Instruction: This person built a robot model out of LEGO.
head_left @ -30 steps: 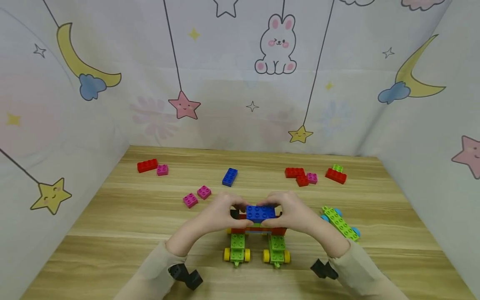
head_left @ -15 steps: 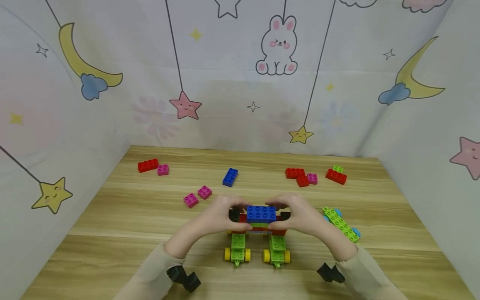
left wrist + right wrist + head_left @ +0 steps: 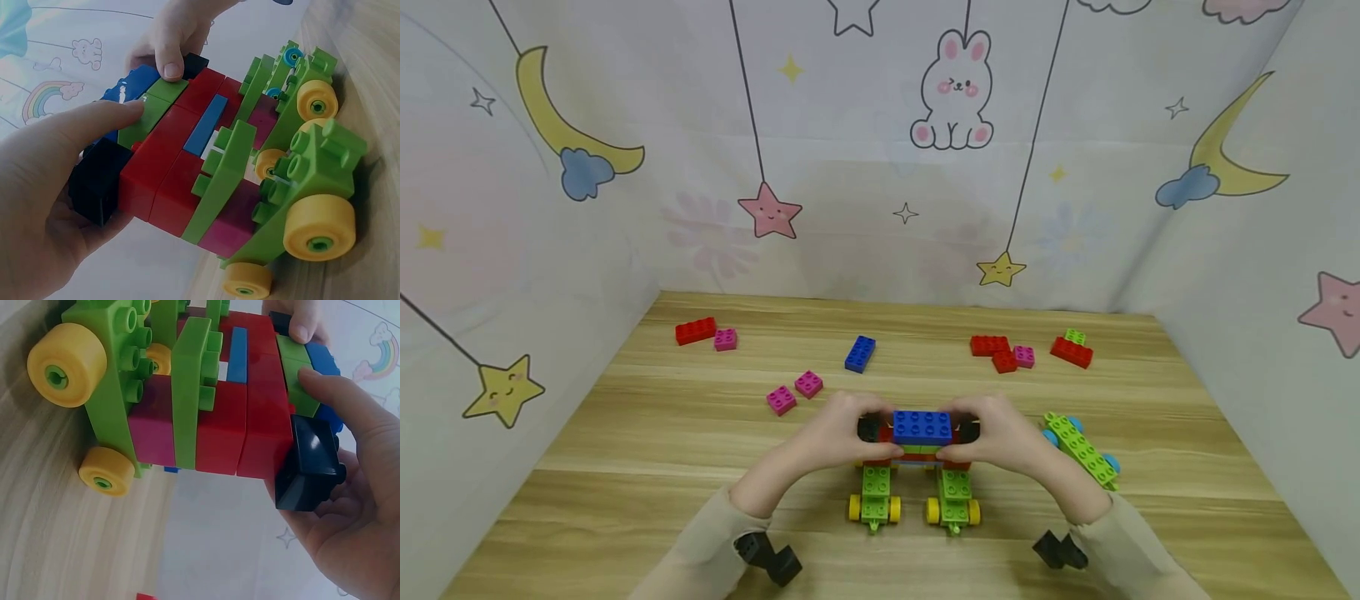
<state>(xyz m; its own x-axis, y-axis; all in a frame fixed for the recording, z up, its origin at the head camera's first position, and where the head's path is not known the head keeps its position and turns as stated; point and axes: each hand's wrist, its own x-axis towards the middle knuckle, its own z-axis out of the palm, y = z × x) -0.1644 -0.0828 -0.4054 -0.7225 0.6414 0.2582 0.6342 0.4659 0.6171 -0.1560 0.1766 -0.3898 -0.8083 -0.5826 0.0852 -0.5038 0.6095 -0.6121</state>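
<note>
A brick-built toy vehicle stands mid-table on two green wheeled bases [image 3: 955, 492] with yellow wheels [image 3: 319, 227]. Red bricks [image 3: 172, 147] span them, with a black brick [image 3: 306, 462] at each end. On top are green bricks [image 3: 297, 378] capped by a blue eight-stud brick [image 3: 922, 427]. From the left side, my left hand [image 3: 838, 429] pinches the upper bricks, its thumb on a green one. My right hand [image 3: 996, 429] pinches them from the right, thumb likewise on green. In the head view, both hands' far fingers are partly hidden behind the build.
A green base with blue wheels [image 3: 1082, 448] lies to the right. Toward the back are a loose blue brick [image 3: 860, 354], red bricks [image 3: 989, 345] and pink bricks [image 3: 781, 400]. Patterned cloth [image 3: 880, 167] hangs behind and at both sides.
The right hand shifted slightly right, its fingers coming off the blue brick's top, then closed back in at the side. The blue brick now sits straighter; the left hand barely moved.
</note>
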